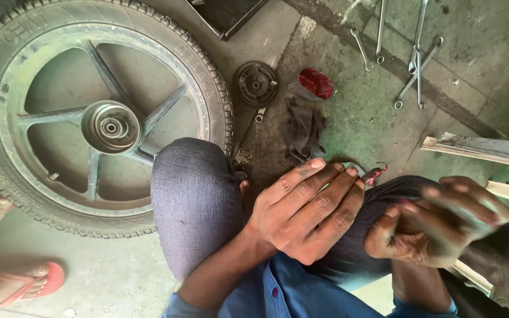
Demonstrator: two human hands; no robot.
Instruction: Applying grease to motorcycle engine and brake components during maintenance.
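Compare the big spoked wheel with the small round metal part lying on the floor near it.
The large black tyred wheel with grey spokes fills the upper left floor; the small dark round metal hub plate is far smaller. The wheel wears a treaded rubber tyre and has open gaps between spokes; the plate is bare, solid metal. Both lie flat on the concrete floor, each with a central hole.

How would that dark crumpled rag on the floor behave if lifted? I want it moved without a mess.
The dark crumpled rag lies in soft folds, so it would probably hang limp and feel light. It looks grimy, so it may smear. Lying flat on the concrete floor, it seems unlikely to roll.
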